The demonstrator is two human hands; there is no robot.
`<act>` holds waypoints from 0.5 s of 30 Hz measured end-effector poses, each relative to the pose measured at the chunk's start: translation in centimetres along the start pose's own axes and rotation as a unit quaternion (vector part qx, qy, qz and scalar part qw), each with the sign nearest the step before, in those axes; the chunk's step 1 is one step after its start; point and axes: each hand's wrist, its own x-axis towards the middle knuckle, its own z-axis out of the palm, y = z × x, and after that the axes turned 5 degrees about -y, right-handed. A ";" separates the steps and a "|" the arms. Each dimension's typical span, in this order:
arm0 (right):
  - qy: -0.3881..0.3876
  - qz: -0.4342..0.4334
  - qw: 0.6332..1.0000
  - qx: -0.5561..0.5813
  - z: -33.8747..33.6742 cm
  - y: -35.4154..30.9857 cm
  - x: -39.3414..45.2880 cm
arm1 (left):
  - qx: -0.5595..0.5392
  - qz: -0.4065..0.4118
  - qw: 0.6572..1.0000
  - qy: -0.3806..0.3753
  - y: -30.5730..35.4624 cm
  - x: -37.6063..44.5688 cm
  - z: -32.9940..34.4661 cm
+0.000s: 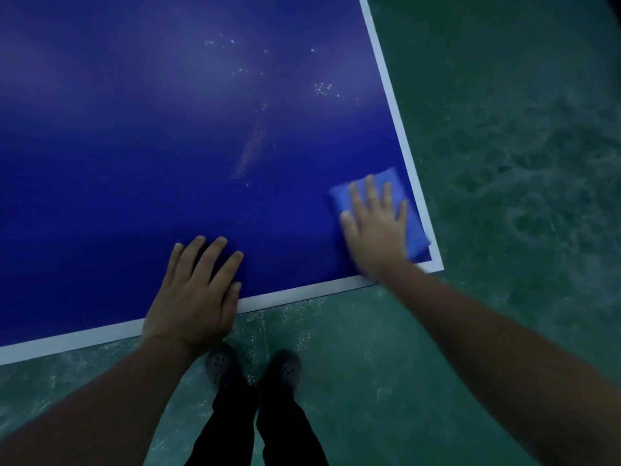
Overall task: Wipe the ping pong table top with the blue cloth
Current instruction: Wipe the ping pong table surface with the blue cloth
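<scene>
The ping pong table top [134, 146] is dark blue with a white border line along its near and right edges. A folded blue cloth [415, 227] lies flat near the table's near right corner. My right hand [374, 227] presses on the cloth with its fingers spread and straight. My left hand [195, 294] rests flat on the table's near edge, fingers straight, holding nothing. Pale specks and a whitish streak [250, 153] mark the surface beyond the hands.
Green mottled floor [521, 146] surrounds the table to the right and in front. My two feet in dark perforated shoes [255, 368] stand just before the near edge.
</scene>
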 end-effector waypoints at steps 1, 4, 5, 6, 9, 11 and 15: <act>-0.016 -0.076 0.997 -0.016 0.9 -1.3 -2.5 | -0.004 -0.001 1.000 0.000 0.0 0.0 -0.1; -0.040 -0.163 0.984 -0.057 1.0 0.3 -3.2 | -0.012 0.002 1.000 -0.001 -0.1 -0.1 -0.1; -0.035 -0.100 0.993 -0.050 0.3 1.5 -1.7 | -0.013 0.004 1.000 0.000 -0.2 0.0 -0.1; -0.030 -0.009 0.999 -0.025 -0.5 2.6 -0.4 | -0.015 0.005 1.000 0.001 -0.2 0.0 -0.1; -0.007 0.168 0.985 0.036 -0.4 2.1 -0.5 | -0.037 0.003 0.999 -0.003 -0.2 -0.2 -0.4; 0.003 0.099 0.995 0.021 1.0 -2.0 -3.4 | -0.060 0.001 0.998 -0.002 -0.3 -0.4 -0.7; -0.046 -0.099 0.994 -0.028 1.2 -2.4 -4.7 | -0.106 -0.010 0.994 0.029 -1.0 -0.9 -1.1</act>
